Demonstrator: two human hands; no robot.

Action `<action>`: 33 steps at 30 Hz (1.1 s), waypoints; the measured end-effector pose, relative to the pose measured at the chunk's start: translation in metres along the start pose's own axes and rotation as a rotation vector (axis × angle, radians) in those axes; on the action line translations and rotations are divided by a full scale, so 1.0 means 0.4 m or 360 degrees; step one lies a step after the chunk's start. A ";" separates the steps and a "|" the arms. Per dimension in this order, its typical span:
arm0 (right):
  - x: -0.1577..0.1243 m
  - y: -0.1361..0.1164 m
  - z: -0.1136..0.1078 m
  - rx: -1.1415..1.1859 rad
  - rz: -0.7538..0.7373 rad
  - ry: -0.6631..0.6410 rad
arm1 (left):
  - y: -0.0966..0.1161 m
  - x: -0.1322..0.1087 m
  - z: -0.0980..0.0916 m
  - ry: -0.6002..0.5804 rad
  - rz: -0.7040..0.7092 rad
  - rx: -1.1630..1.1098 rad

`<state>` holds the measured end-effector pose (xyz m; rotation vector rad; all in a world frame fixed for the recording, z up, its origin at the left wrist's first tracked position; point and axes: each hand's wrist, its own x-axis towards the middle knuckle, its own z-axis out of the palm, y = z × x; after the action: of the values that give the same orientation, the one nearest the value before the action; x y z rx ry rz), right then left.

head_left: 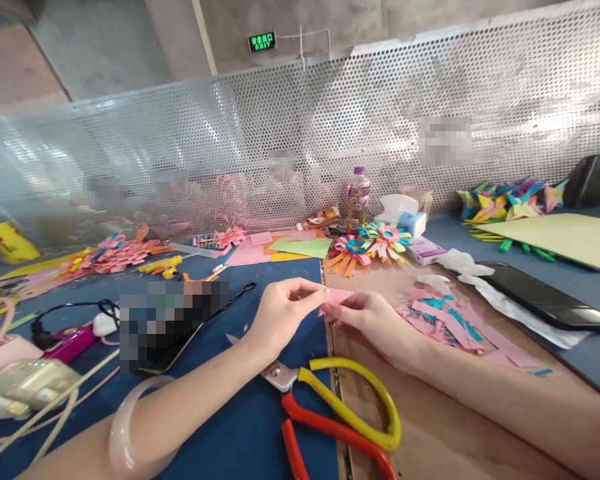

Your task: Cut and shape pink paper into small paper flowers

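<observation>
A small piece of pink paper (341, 294) is pinched between my two hands above the seam of the table. My left hand (284, 313) grips its left end with thumb and fingertips. From the other side my right hand (365, 319) holds it, fingers curled underneath. Below my wrists lie large scissors (353, 407) with red and yellow handles, their blades partly hidden by my left forearm. Beside my right hand is a heap of pink and blue paper strips (445, 320).
Paper flowers (385, 241), a drink bottle (359, 200) and coloured sheets (300, 247) sit toward the perforated metal screen (330, 133). On the left are a yellow glue gun (161, 267), cables and a phone; at right lies a black phone (540, 293).
</observation>
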<state>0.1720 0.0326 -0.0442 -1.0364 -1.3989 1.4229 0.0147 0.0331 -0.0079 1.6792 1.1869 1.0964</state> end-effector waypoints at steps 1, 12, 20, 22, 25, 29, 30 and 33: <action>0.000 0.001 0.001 -0.0006 0.0001 0.0005 | 0.000 0.000 0.000 0.0002 -0.0001 -0.0003; -0.008 -0.001 0.007 -0.0027 -0.0009 0.0007 | 0.001 0.001 0.002 0.0060 -0.0009 0.0008; -0.005 0.005 0.005 -0.0100 -0.0009 0.0033 | -0.002 0.000 0.002 0.0040 -0.0036 0.0009; -0.005 0.006 0.005 -0.0098 -0.0025 0.0010 | -0.003 0.000 0.002 0.0043 -0.0037 0.0013; -0.005 0.007 0.006 -0.0068 -0.0056 -0.0034 | -0.004 -0.001 0.004 0.0045 -0.0027 0.0022; -0.005 0.008 0.006 -0.0045 -0.0056 -0.0050 | -0.005 -0.001 0.006 0.0044 -0.0016 0.0031; -0.004 0.008 0.006 -0.0044 -0.0055 -0.0053 | -0.005 -0.001 0.006 0.0048 -0.0015 0.0030; -0.004 0.006 0.006 -0.0099 -0.0073 -0.0062 | -0.005 0.001 0.006 0.0063 -0.0014 0.0006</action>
<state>0.1699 0.0304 -0.0467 -1.0141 -1.4941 1.3804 0.0166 0.0335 -0.0103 1.6602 1.2207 1.1275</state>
